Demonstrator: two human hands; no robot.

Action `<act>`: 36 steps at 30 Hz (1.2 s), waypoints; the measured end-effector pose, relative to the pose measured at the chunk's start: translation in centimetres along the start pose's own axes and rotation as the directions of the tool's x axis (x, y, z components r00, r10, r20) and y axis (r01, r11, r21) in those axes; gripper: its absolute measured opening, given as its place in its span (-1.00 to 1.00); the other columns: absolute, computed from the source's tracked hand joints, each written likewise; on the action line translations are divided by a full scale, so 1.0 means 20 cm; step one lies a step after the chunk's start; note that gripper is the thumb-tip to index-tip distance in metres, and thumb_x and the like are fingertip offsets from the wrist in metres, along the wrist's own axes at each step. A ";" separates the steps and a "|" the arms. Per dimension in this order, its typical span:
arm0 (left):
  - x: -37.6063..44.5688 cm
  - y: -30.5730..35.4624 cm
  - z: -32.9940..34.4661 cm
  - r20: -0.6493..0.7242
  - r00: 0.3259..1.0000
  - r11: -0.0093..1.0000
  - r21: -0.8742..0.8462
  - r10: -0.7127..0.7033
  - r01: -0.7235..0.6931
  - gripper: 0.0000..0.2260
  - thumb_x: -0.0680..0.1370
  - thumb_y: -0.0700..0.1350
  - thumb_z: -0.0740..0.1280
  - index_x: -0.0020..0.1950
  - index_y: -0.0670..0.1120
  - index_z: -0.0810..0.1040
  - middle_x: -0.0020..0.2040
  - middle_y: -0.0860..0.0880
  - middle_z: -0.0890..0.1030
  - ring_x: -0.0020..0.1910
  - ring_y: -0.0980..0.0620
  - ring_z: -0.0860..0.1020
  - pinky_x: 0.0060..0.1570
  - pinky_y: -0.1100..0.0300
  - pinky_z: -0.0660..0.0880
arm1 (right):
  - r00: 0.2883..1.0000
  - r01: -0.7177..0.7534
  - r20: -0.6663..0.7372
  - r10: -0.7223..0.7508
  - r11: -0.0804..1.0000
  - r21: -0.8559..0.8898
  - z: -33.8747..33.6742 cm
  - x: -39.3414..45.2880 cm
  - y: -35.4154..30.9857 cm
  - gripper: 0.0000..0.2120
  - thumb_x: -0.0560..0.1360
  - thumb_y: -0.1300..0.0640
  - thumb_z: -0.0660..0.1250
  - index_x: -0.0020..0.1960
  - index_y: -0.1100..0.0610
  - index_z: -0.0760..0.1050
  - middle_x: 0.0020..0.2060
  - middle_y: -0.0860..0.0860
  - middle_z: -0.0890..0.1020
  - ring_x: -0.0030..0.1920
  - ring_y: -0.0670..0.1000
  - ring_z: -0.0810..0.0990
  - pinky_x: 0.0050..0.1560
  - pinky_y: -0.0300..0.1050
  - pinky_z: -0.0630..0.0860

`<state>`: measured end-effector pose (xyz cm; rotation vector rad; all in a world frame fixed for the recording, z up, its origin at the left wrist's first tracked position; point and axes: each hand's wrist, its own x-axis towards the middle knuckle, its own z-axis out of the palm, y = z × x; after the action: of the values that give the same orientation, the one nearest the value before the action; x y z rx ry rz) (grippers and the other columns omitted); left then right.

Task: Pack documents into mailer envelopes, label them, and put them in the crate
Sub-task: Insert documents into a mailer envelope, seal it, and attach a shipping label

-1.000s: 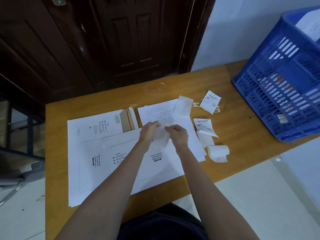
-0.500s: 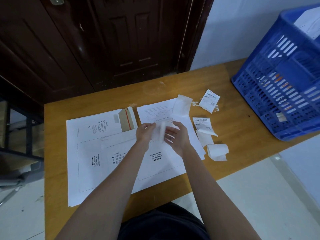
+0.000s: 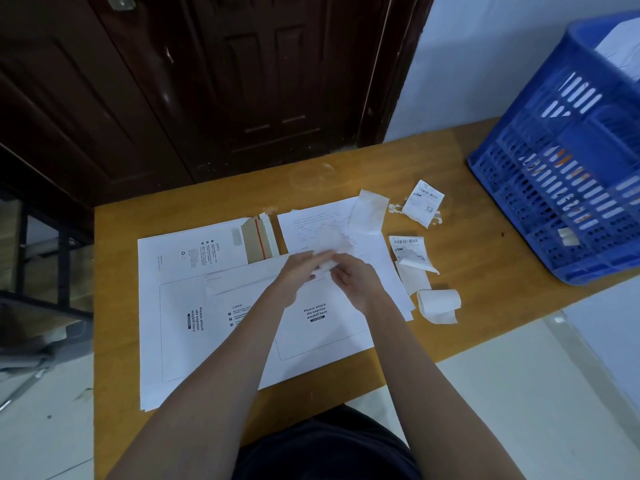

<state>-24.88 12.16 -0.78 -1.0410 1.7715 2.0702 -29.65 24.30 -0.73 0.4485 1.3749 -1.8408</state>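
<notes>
A: Locating the crate (image 3: 568, 188)?
B: I am seeing it far right; the mailer envelope (image 3: 322, 323) is lying directly beneath my hands, long axis left-right.
A: Grip?
B: My left hand (image 3: 298, 275) and right hand (image 3: 353, 278) are pinching the label (image 3: 325, 265) together.

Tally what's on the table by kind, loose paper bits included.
Mailers: 2 in view, overlapping
Document sheets: 1 small stack
Printed labels: 2
Blank backing strips: 3, one curled
Crates: 1
Total: 9

Dim, bluish light; hands motion-blurred, edges bent by wide-angle distortion.
</notes>
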 end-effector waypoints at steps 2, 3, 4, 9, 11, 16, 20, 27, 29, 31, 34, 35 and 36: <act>0.01 -0.01 0.01 -0.076 0.997 1.000 0.014 -0.018 0.019 -0.79 0.57 0.05 0.31 0.03 -0.07 0.55 0.02 -0.05 0.57 0.00 0.00 0.52 0.16 0.09 0.44 | 1.000 0.021 0.011 -0.020 0.999 -0.048 0.00 -0.01 -0.01 -0.79 0.51 0.28 0.31 0.13 0.26 0.53 0.01 0.12 0.61 0.04 0.03 0.58 0.08 -0.23 0.52; 0.01 -0.01 0.01 -0.101 0.995 1.000 0.012 -0.017 0.018 -0.80 0.58 0.04 0.28 0.00 -0.08 0.54 -0.01 -0.08 0.56 -0.02 -0.02 0.51 0.14 0.10 0.44 | 0.999 0.027 0.029 -0.026 0.998 -0.060 0.00 -0.01 -0.01 -0.76 0.51 0.29 0.29 0.18 0.27 0.51 0.05 0.12 0.61 0.08 0.04 0.58 0.10 -0.22 0.51; 0.01 -0.01 0.01 -0.121 0.993 1.000 -0.002 -0.012 0.011 -0.82 0.59 0.03 0.27 -0.04 -0.07 0.53 -0.03 -0.10 0.56 -0.04 -0.04 0.51 0.10 0.11 0.45 | 0.998 0.030 0.052 -0.027 0.998 -0.055 0.00 -0.01 -0.01 -0.73 0.51 0.31 0.27 0.21 0.28 0.49 0.08 0.13 0.61 0.12 0.05 0.57 0.12 -0.21 0.51; 0.03 0.02 0.00 -0.212 0.976 0.990 -0.142 -0.047 0.017 -0.89 0.56 -0.05 0.30 -0.12 -0.04 0.55 -0.10 -0.07 0.61 -0.21 0.03 0.59 -0.05 0.22 0.52 | 0.991 0.005 0.130 -0.012 0.998 0.056 0.01 -0.03 -0.01 -0.73 0.50 0.39 0.22 0.18 0.31 0.50 0.08 0.15 0.62 0.11 0.07 0.60 0.10 -0.15 0.52; 0.04 0.01 0.00 -0.229 0.971 0.984 -0.175 -0.062 0.021 -0.86 0.57 -0.05 0.28 -0.09 -0.09 0.55 -0.17 -0.06 0.60 -0.26 0.05 0.58 -0.12 0.25 0.52 | 0.985 -0.009 0.172 -0.010 0.994 0.109 0.01 -0.04 -0.01 -0.74 0.51 0.35 0.24 0.17 0.25 0.51 0.08 0.12 0.63 0.11 0.06 0.61 0.11 -0.12 0.54; 0.04 0.02 0.02 -0.297 0.951 0.969 -0.246 -0.079 0.004 -0.81 0.60 -0.04 0.27 -0.06 -0.16 0.52 -0.19 -0.10 0.60 -0.24 0.00 0.60 -0.14 0.21 0.56 | 0.973 -0.050 0.230 0.003 0.979 0.200 0.03 -0.05 0.01 -0.52 0.47 0.00 0.40 0.33 0.13 0.45 0.19 0.13 0.59 0.26 0.12 0.55 0.29 -0.03 0.46; 0.03 0.01 0.01 -0.310 0.950 0.984 -0.180 -0.041 -0.017 -0.71 0.60 0.00 0.27 0.05 -0.23 0.57 -0.05 -0.18 0.63 -0.06 -0.11 0.62 -0.01 0.14 0.56 | 0.993 0.032 0.121 -0.015 0.990 -0.136 0.05 -0.05 0.04 -0.74 0.47 0.09 0.42 0.12 0.17 0.56 0.08 0.09 0.62 0.21 0.06 0.57 0.31 -0.08 0.42; 0.04 0.02 -0.01 -0.379 0.925 0.978 -0.203 -0.031 -0.051 -0.77 0.60 0.00 0.25 0.10 -0.14 0.54 -0.01 -0.13 0.60 -0.05 -0.11 0.60 0.06 0.07 0.57 | 0.988 0.085 0.127 -0.088 0.996 0.025 0.01 -0.04 0.04 -0.81 0.47 0.38 0.29 0.07 0.27 0.55 0.01 0.09 0.63 0.13 0.06 0.59 0.24 -0.13 0.49; 0.03 0.02 -0.02 -0.394 0.918 0.972 -0.229 -0.036 -0.060 -0.75 0.60 0.00 0.26 0.14 -0.15 0.54 0.08 -0.16 0.60 0.05 -0.16 0.60 0.10 0.03 0.57 | 0.981 0.034 0.185 -0.056 0.992 0.121 -0.01 -0.04 0.03 -0.75 0.47 0.43 0.23 0.12 0.29 0.49 -0.01 0.09 0.64 0.06 0.05 0.63 0.20 -0.12 0.52; 0.03 0.02 -0.03 -0.391 0.919 0.969 -0.238 -0.041 -0.059 -0.71 0.60 0.01 0.26 0.18 -0.17 0.54 0.11 -0.17 0.59 0.08 -0.18 0.60 0.11 0.00 0.56 | 0.976 0.001 0.217 -0.035 0.988 0.157 -0.02 -0.04 0.02 -0.75 0.46 0.42 0.24 0.12 0.27 0.47 -0.05 0.10 0.66 0.01 0.06 0.66 0.12 -0.13 0.57; 0.03 0.01 -0.03 -0.370 0.929 0.980 -0.184 -0.001 -0.072 -0.70 0.59 0.02 0.27 0.15 -0.18 0.55 0.05 -0.17 0.60 -0.01 -0.16 0.61 0.11 0.00 0.56 | 0.964 -0.036 0.267 -0.015 0.982 0.185 -0.02 -0.05 0.01 -0.77 0.42 0.35 0.34 0.08 0.23 0.52 -0.02 0.11 0.66 0.06 0.09 0.65 0.14 -0.11 0.57; 0.03 0.01 -0.03 -0.361 0.932 0.984 -0.164 0.012 -0.076 -0.70 0.59 0.02 0.26 0.14 -0.18 0.55 0.05 -0.16 0.60 -0.01 -0.14 0.60 0.09 0.02 0.57 | 0.959 -0.057 0.282 -0.007 0.974 0.218 -0.03 -0.05 0.00 -0.74 0.40 0.31 0.36 0.09 0.21 0.53 0.00 0.12 0.66 0.09 0.12 0.63 0.18 -0.06 0.55; 0.02 0.01 -0.03 -0.353 0.935 0.986 -0.148 0.020 -0.077 -0.70 0.59 0.02 0.27 0.16 -0.18 0.55 0.06 -0.16 0.59 0.01 -0.14 0.60 0.07 0.05 0.57 | 0.959 -0.072 0.283 0.002 0.969 0.237 -0.03 -0.05 0.00 -0.73 0.40 0.27 0.39 0.10 0.18 0.55 0.01 0.12 0.66 0.12 0.15 0.62 0.21 -0.02 0.53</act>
<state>-25.11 11.47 -0.92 -1.5104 1.8228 2.1954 -29.21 25.17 -0.24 0.3184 0.9471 -1.9656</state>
